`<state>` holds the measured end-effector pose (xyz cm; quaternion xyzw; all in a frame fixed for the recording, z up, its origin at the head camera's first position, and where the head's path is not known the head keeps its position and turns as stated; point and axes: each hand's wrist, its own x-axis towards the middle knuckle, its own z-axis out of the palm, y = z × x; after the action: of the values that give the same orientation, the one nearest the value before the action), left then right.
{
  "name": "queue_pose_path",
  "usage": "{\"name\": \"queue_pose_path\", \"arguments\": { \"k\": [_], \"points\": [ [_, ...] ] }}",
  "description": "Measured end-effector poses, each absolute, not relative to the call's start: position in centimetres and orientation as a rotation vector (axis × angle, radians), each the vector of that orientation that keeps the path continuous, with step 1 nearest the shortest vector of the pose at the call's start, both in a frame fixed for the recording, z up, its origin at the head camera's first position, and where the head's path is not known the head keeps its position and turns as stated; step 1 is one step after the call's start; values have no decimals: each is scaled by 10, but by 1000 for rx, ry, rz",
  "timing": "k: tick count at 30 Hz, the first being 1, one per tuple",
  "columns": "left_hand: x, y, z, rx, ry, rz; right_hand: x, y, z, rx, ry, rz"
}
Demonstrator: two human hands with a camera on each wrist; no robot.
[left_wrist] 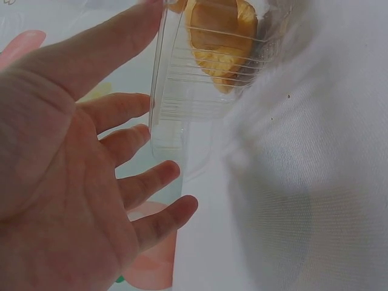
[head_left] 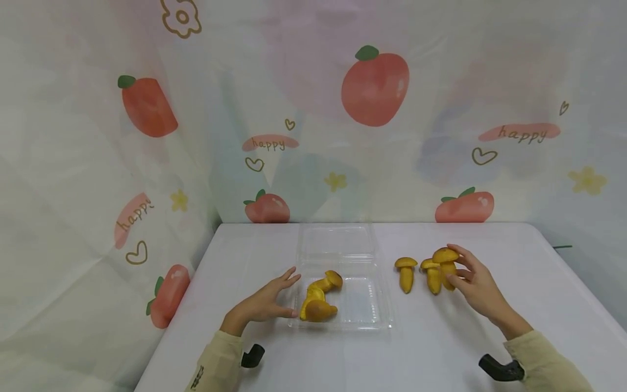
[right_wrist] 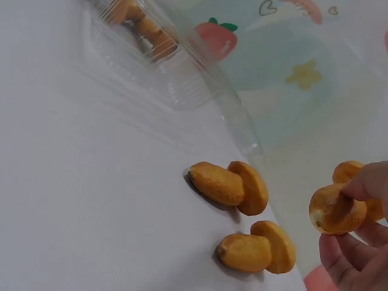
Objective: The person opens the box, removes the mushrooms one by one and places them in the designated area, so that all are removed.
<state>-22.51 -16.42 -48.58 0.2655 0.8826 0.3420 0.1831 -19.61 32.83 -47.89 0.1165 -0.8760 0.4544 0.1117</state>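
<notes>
My right hand (head_left: pixel 475 283) pinches a yellow-brown mushroom (head_left: pixel 444 257) between thumb and fingers, its cap uppermost in the head view. Just left of it on the table lie two similar mushrooms, one (head_left: pixel 433 277) overlapped by the held one and another (head_left: pixel 406 276) farther left. A clear plastic clamshell box (head_left: pixel 362 305) stands in the middle with its lid folded back. Several mushrooms (head_left: pixel 319 310) lie in the left half of its base. At the box's left edge, my left hand (left_wrist: pixel 73 176) has its fingers spread and its thumb right at the rim.
The open lid (head_left: pixel 337 240) reaches toward the table's back edge. A printed cloth (head_left: pixel 313 109) hangs behind and to the left of the white table (head_left: pixel 416 348). Black wrist mounts (head_left: pixel 501 368) sit by both sleeves.
</notes>
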Motion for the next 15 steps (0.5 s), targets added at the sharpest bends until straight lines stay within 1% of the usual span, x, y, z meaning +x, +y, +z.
{"name": "queue_pose_path", "arguments": {
  "k": [15],
  "points": [
    [-226, -165, -488, 750, 2494, 965, -202, 347, -494, 184, -2675, 1240]
  ]
}}
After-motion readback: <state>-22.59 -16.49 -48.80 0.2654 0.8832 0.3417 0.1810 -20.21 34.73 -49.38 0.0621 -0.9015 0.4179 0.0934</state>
